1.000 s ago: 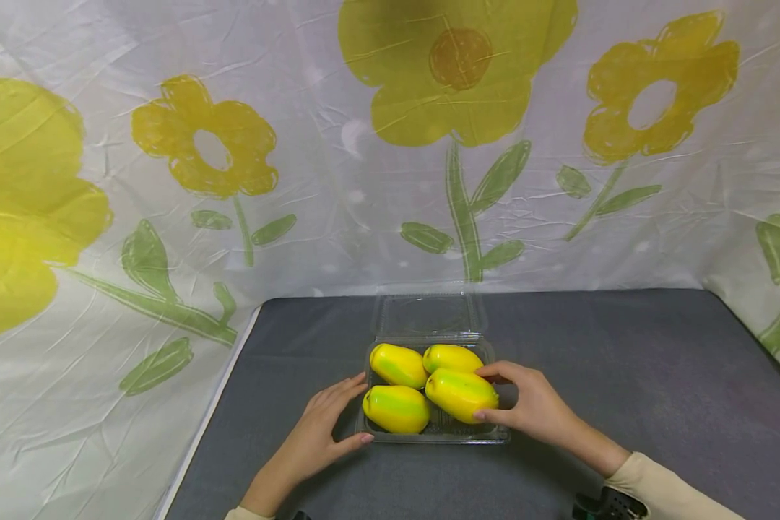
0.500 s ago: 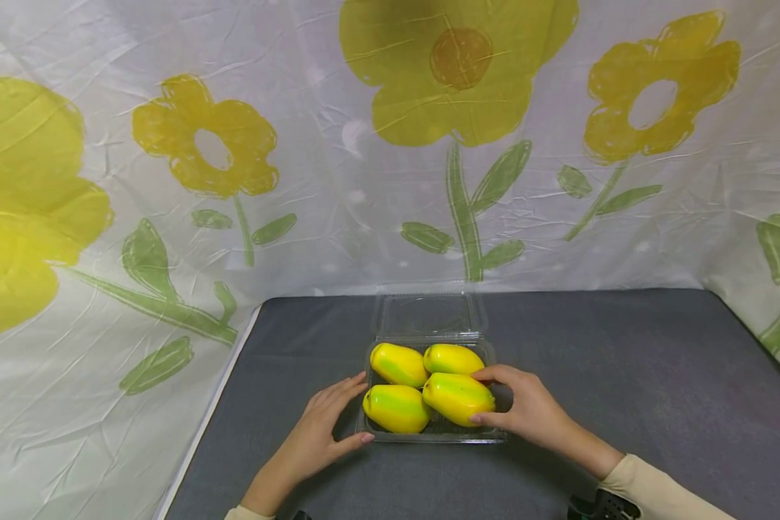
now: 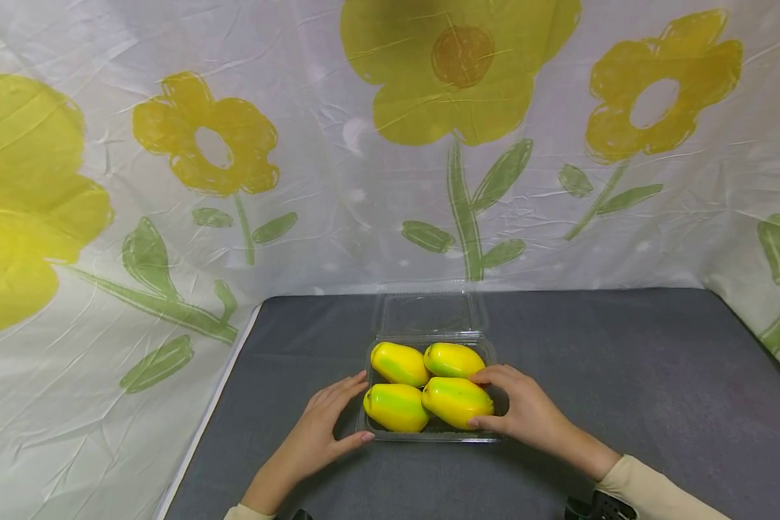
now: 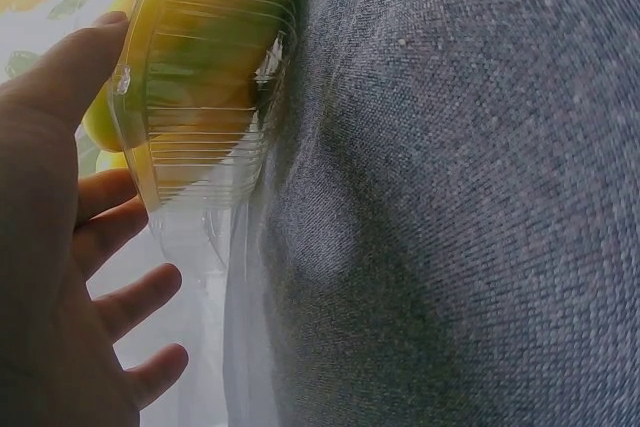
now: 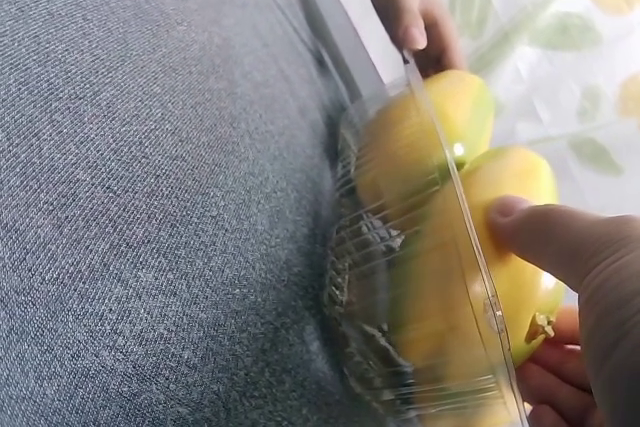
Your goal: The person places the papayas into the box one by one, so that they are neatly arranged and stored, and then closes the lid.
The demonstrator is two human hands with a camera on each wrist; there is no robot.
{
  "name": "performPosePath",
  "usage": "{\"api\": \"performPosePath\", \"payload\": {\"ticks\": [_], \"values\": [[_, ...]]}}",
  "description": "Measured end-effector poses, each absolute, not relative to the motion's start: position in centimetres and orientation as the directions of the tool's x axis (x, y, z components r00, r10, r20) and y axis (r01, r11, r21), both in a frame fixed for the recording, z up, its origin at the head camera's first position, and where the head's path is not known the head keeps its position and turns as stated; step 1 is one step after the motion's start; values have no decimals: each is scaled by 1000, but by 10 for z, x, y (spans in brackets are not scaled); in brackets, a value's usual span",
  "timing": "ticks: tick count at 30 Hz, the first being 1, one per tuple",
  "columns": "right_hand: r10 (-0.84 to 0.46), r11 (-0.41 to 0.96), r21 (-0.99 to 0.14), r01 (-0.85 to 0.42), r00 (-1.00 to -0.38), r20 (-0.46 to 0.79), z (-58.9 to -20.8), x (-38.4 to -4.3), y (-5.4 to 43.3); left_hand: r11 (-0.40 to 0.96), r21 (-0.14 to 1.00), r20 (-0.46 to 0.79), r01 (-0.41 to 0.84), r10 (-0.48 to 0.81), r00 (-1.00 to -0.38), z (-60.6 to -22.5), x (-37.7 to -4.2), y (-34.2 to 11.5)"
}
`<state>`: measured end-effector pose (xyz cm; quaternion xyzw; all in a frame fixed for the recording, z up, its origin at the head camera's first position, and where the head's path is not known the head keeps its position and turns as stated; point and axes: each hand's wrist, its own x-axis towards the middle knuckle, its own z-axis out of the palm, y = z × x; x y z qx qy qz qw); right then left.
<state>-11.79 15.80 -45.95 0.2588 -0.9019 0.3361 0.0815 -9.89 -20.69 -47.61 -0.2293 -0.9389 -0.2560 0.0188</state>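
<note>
Four-sided and clear, a plastic clamshell box (image 3: pixel 432 438) stands on the table with several yellow-green mangoes in it. My right hand (image 3: pixel 526 406) holds the front right mango (image 3: pixel 458 402) between thumb and fingers, low in the box. In the right wrist view that mango (image 5: pixel 515 182) bulges above the rim, its stem end toward the fingers. At the box's left side, my left hand (image 3: pixel 317 435) has thumb and fingers spread, touching the rim. The left wrist view shows its thumb (image 4: pixel 95 47) at the rim, with the outer fingers extended and holding nothing.
The box's clear lid (image 3: pixel 429 315) lies folded back toward the flowered backdrop (image 3: pixel 338 180). Dark grey cloth covers the table (image 3: pixel 624 361). Three other mangoes fill the remaining corners, including the front left one (image 3: pixel 396 408).
The right hand has brought its mango down and slightly left, into the box's front right corner beside the others. The left hand has stayed at the box's left side.
</note>
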Motion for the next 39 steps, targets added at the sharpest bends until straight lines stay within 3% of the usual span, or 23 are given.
{"api": "performPosePath", "payload": {"ticks": [14, 39], "values": [[-475, 694, -422, -584, -811, 341, -459, -117, 156, 759, 468, 176, 453, 423, -889, -477, -99, -207], [-506, 715, -393, -578, -816, 280, -453, -117, 157, 764, 452, 184, 462, 426, -886, -478, -99, -207]]}}
